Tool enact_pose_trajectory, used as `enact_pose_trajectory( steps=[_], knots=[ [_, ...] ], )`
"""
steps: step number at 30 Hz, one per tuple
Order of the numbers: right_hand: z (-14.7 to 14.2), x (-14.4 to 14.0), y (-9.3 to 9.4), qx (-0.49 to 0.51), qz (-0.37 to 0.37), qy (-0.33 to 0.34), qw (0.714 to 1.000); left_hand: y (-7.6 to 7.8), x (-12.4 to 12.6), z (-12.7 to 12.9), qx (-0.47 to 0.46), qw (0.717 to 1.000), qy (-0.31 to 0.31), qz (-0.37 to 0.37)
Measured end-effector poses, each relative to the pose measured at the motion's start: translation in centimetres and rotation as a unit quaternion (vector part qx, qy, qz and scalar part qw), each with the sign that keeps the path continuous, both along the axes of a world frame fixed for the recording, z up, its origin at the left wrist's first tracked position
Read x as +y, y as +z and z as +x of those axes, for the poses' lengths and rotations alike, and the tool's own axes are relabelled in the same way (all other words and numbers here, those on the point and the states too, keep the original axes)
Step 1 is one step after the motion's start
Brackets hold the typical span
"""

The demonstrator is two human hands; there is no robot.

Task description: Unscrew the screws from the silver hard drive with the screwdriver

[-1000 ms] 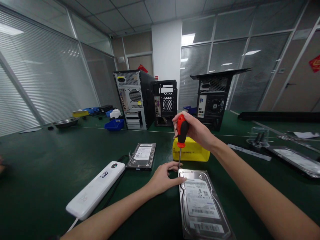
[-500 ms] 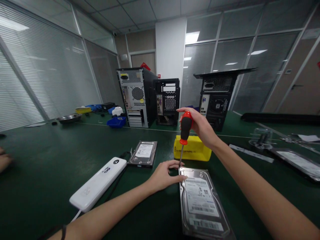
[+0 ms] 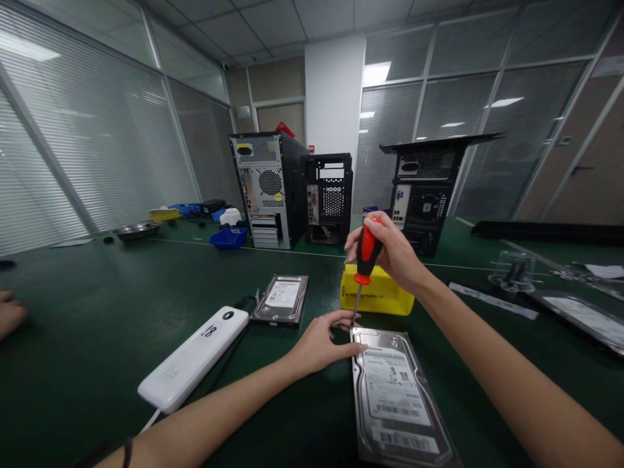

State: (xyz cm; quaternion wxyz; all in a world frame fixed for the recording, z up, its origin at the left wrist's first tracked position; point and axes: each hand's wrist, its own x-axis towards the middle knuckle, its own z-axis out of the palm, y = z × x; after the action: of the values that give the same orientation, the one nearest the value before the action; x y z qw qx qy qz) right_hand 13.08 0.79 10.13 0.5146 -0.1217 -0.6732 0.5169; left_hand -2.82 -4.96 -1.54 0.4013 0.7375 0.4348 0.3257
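Right hand [image 3: 392, 250] drives screwdriver [image 3: 366, 255] into hard drive [image 3: 397, 396] corner

White power bank [image 3: 194, 358] on the table: a black handwritten number near its round button, reads "81" or "18" depending on which way up; can't settle it. Hard drive [image 3: 397, 396] by my left hand [image 3: 319, 342]: white label with barcodes and rows of print, too small to read. Second hard drive [image 3: 281, 298] farther off: white label, print illegible. Yellow box [image 3: 377, 299]: dark lettering on its side, unreadable.
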Motion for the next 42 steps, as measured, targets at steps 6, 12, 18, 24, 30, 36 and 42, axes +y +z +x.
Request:
enact_pose_trajectory(
  steps=[6, 12, 18, 24, 30, 36, 42],
  knots=[
    [-0.10, -0.39, -0.01, 0.001, -0.015, 0.026, 1.000, -0.17, -0.06, 0.10, -0.004, 1.000, 0.001, -0.003],
    [0.26, -0.24, 0.04, 0.009, -0.037, 0.043, 0.998, -0.29, 0.03, 0.15, -0.003, 1.000, -0.003, 0.002],
    [0.37, -0.18, 0.09, 0.013, -0.036, 0.012, 0.999, -0.39, 0.22, 0.02, 0.002, 1.000, -0.001, 0.004],
    [0.11, -0.53, 0.14, 0.000, -0.033, 0.043, 0.999, -0.30, 0.17, 0.07, 0.004, 1.000, -0.001, -0.002],
    [-0.08, -0.85, 0.38, -0.005, -0.042, 0.038, 0.998, -0.25, 0.11, 0.15, 0.001, 1.000, 0.000, -0.004],
    [-0.10, -0.83, 0.28, 0.019, -0.022, 0.010, 1.000, -0.10, 0.08, 0.17, 0.004, 1.000, 0.002, -0.007],
    [-0.10, -0.83, 0.36, 0.019, -0.031, 0.031, 0.999, -0.11, 0.03, 0.16, 0.003, 1.000, 0.004, -0.004]
  ],
)
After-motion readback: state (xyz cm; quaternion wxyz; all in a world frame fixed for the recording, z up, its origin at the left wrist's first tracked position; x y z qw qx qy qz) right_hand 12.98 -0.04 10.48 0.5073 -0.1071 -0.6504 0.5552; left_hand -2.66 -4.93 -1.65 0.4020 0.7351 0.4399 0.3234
